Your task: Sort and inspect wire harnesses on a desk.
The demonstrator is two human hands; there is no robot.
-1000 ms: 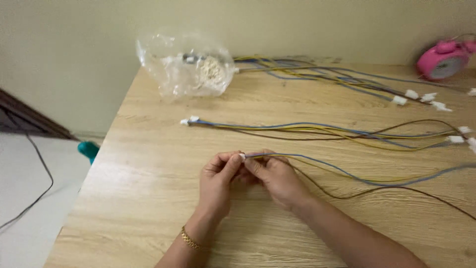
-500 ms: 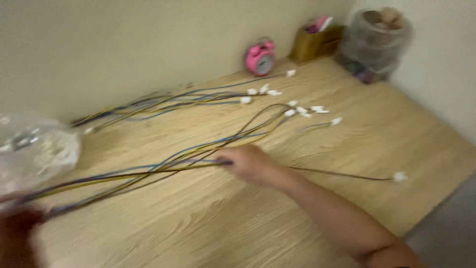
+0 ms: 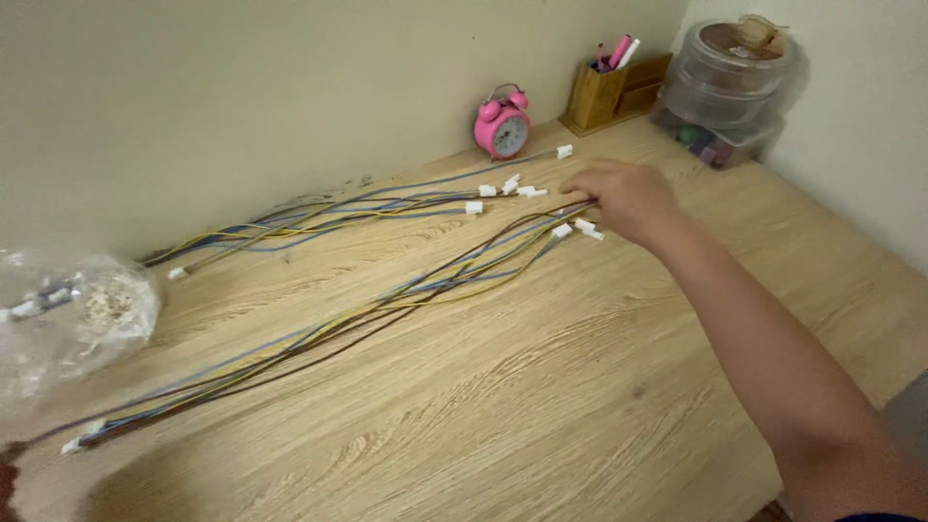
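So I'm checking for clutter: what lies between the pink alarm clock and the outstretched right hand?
In the head view, between the pink alarm clock and the right hand lie bare wooden desk and one white connector ending a blue wire.

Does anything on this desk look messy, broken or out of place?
Nothing looks damaged or spilled. The wire bundle under the right hand lies slanted across the wooden desk, a second bundle runs along the wall, and a crumpled clear bag sits at the left edge.
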